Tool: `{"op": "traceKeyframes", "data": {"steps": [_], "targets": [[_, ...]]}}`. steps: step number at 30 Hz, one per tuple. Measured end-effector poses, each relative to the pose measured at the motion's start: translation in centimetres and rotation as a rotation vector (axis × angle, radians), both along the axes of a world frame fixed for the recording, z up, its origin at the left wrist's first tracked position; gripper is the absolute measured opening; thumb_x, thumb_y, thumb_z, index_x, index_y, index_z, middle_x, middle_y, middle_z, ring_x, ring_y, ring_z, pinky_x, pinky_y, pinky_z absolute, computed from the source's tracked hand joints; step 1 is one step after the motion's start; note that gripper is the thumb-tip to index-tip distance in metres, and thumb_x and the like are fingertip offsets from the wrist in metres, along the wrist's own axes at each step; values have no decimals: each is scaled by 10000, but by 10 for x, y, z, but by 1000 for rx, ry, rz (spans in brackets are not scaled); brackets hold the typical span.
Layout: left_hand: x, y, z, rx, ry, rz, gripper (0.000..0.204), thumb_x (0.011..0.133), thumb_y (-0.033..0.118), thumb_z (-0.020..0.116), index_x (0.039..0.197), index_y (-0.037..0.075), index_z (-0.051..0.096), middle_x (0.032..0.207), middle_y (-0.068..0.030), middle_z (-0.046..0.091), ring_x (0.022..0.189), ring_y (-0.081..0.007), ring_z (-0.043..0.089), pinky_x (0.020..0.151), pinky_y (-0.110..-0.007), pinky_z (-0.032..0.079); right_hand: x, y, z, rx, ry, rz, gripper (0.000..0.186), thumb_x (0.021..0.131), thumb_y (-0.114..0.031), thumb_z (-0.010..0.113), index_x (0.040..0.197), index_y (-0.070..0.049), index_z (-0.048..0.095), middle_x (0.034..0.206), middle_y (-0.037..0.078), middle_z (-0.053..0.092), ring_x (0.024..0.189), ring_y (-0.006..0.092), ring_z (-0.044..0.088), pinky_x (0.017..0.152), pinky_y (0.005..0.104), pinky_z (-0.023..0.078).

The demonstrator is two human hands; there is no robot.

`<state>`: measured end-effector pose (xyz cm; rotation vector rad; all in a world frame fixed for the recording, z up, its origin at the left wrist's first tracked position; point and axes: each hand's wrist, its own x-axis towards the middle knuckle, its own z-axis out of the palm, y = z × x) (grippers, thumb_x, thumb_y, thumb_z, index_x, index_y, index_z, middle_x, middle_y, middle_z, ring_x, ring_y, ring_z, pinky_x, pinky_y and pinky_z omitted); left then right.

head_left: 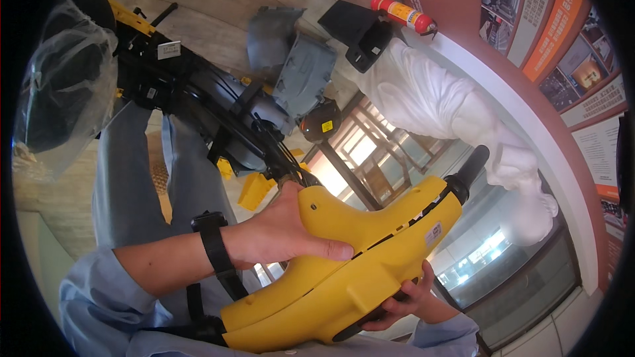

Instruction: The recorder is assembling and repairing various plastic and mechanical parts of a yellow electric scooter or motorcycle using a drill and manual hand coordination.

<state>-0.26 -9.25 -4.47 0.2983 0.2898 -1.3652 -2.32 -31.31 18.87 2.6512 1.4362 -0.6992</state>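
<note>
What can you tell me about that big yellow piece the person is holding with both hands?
The yellow shell looks like smooth, glossy moulded plastic, curved and long, made of two halves meeting along a dark seam. A small round hole sits near its upper bump, a small label near its far end, where a black grip-like stub sticks out. It lies tilted, far end higher, close before the person's chest. The left hand clasps its top; the right hand supports it from beneath.
</note>
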Motion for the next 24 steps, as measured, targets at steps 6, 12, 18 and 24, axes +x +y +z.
{"op": "traceKeyframes", "data": {"steps": [6, 12, 18, 24], "targets": [[3, 4, 7, 18, -22, -7, 1111, 596, 476, 911, 1269, -118, 256, 1207, -193, 498, 1169, -240, 516, 1005, -306, 427, 6, 4, 11, -30, 56, -12, 551, 848, -707, 498, 1361, -604, 326, 1506, -82, 324, 1395, 247, 326, 1022, 630, 364], [-2, 4, 4, -13, 38, 32, 1085, 609, 453, 913, 1264, -115, 261, 1211, -186, 500, 1172, -235, 517, 1008, -307, 426, 5, 6, 12, -58, 94, -24, 545, 853, -669, 537, 1355, -608, 333, 1497, -79, 341, 1397, 251, 324, 1021, 643, 367], [-1, 7, 8, -32, 74, 56, 1097, 613, 440, 914, 1277, -124, 249, 1221, -186, 495, 1177, -236, 512, 1010, -304, 424, 1, -2, 2, -4, 13, 44, 586, 850, -622, 592, 1364, -601, 311, 1496, -77, 346, 1392, 255, 330, 1010, 648, 379], [-3, 3, 7, -59, 72, 52, 1150, 606, 437, 920, 1320, -119, 211, 1242, -188, 476, 1207, -248, 486, 1040, -333, 403, -2, -11, -16, 42, -134, 191, 752, 862, -466, 647, 1447, -450, 175, 1520, 26, 241, 1388, 328, 314, 992, 708, 378]]}}
